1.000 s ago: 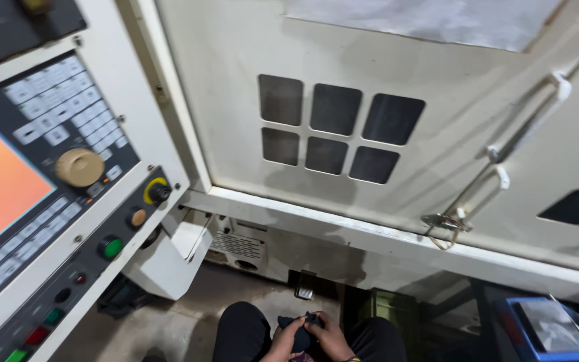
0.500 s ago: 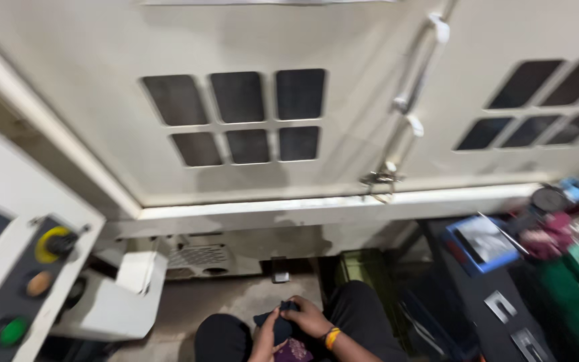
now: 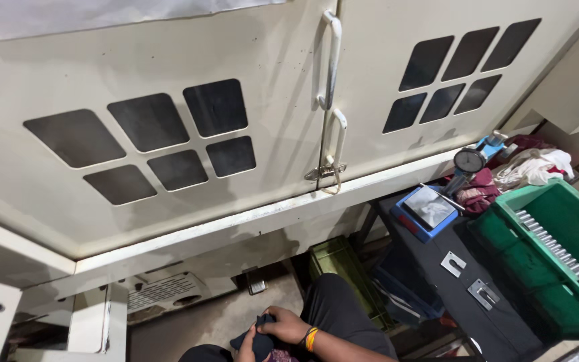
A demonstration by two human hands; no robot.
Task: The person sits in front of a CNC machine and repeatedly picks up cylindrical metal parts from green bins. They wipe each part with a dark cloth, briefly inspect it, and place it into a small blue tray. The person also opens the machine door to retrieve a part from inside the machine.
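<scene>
A very big cream machine [image 3: 169, 80] fills the top of the view, from nine o'clock across to two o'clock. It has two doors, and each door has dark window panes [image 3: 162, 141] set in a group. Two long white handles [image 3: 332, 60] stand near twelve o'clock, where the doors meet, with a small metal latch [image 3: 326, 172] just under them. At three to four o'clock sits a green tray [image 3: 557, 228] with a row of small silver parts [image 3: 557, 258] lying in it. Beside the tray, toward the middle, is a dark bench [image 3: 464, 302] with two small flat metal pieces [image 3: 453, 263] on it. A blue block with a shiny top [image 3: 427, 209] stands on the far end of the bench, and a round dial gauge [image 3: 469, 161] stands just behind it. Some red and white rags [image 3: 527, 167] lie in a pile at two o'clock. A green crate [image 3: 340, 265] sits on the floor under the machine, near six o'clock. At the very bottom, at six o'clock, the person's two hands are close together over their lap. The right hand [image 3: 286, 326] is closed on a small dark cloth [image 3: 257, 343], and it has an orange band [image 3: 311, 339] on the wrist. The left hand [image 3: 244, 350] touches the same cloth, but only a bit of it shows, so I cannot tell how it grips.
</scene>
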